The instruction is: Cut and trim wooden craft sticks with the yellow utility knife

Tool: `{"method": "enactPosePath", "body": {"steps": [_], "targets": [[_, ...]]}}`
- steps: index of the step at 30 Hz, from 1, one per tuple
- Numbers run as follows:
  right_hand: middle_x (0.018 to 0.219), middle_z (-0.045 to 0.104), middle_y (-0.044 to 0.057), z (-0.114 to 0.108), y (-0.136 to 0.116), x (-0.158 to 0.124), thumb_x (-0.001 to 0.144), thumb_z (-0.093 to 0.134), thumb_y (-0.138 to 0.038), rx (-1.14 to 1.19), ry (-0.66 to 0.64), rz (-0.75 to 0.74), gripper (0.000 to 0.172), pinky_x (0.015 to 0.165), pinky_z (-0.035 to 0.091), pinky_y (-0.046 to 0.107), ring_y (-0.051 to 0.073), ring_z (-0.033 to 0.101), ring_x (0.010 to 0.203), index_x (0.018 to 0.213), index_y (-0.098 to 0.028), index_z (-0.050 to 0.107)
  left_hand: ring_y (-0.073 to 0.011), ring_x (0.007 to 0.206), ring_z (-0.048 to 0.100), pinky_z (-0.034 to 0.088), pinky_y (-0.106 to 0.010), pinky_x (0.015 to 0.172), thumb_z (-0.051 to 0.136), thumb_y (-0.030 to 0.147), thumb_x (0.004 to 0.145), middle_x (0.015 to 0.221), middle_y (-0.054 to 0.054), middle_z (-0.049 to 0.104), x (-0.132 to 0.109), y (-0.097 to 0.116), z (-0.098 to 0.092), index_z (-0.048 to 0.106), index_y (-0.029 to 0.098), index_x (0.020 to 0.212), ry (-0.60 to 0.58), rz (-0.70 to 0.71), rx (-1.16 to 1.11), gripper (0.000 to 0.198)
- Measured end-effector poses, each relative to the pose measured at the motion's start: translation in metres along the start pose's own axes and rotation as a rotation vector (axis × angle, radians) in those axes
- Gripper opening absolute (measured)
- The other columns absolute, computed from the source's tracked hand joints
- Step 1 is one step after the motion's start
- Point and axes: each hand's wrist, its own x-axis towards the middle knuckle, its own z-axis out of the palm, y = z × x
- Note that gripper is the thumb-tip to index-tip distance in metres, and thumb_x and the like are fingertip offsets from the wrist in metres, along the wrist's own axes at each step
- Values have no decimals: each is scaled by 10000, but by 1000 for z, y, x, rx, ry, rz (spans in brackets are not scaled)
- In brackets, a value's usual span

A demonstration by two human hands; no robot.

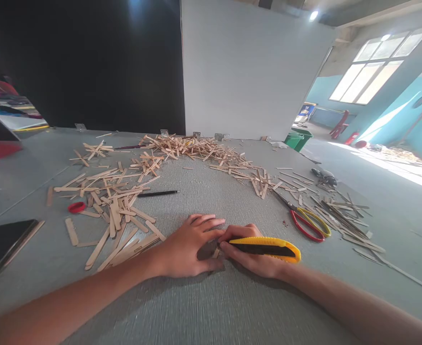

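Observation:
My right hand [252,254] grips a yellow and black utility knife [264,247], its handle slanting back over the wrist. The blade end is hidden by the fingers. Close beside it, my left hand [192,245] rests on the table with thumb and fingers bent around a small piece of craft stick [216,252]. Most of that piece is covered by the hands, and the fingertips of both hands nearly meet there.
Loose craft sticks [115,211] lie to the left, with a pile [192,146] at the back. Scissors [309,223] and thin wood strips [340,215] are to the right. A black pencil [158,193], red tape ring [76,207] and phone [5,244] lie left.

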Motion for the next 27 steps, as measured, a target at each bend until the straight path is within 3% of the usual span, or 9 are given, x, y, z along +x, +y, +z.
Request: {"method": "enactPosePath", "body": {"steps": [4,10,16,22,27], "targets": [[766,703,1,0,0,-2,1047,547,-434,-59,-9,-7,313,843,455,331,139,598,690,878,-213,691,-395,1521,407,327,-622,1203,714,520,957,1657,-66,469,1,1,-2,620,381,1448,-45,4,23,519],[687,587,-31,4,-8,0,1055,511,-383,-82,4,16,328,679,421,285,127,485,618,778,-225,585,-419,1533,378,309,-647,1208,730,599,923,1671,-79,445,1,4,-4,618,358,1459,-66,-39,6,599],[653,486,-56,13,-8,-2,1035,508,-336,-101,59,17,293,666,385,291,125,403,586,760,-237,491,-383,1538,387,314,-620,1216,700,521,965,1682,-59,428,1,2,-5,634,376,1443,-83,-35,14,504],[663,557,-56,10,-7,-2,1063,483,-364,-94,44,51,316,787,386,328,121,482,616,784,-229,542,-395,1548,367,307,-633,1223,698,572,955,1699,-52,395,2,1,-3,607,408,1476,-86,-44,19,553],[710,635,-47,11,-5,-3,1056,519,-369,-95,66,66,296,818,364,350,123,547,653,803,-226,581,-400,1596,258,252,-644,1256,677,589,964,1720,-46,347,2,1,-3,567,420,1512,-119,-70,22,584]]}}
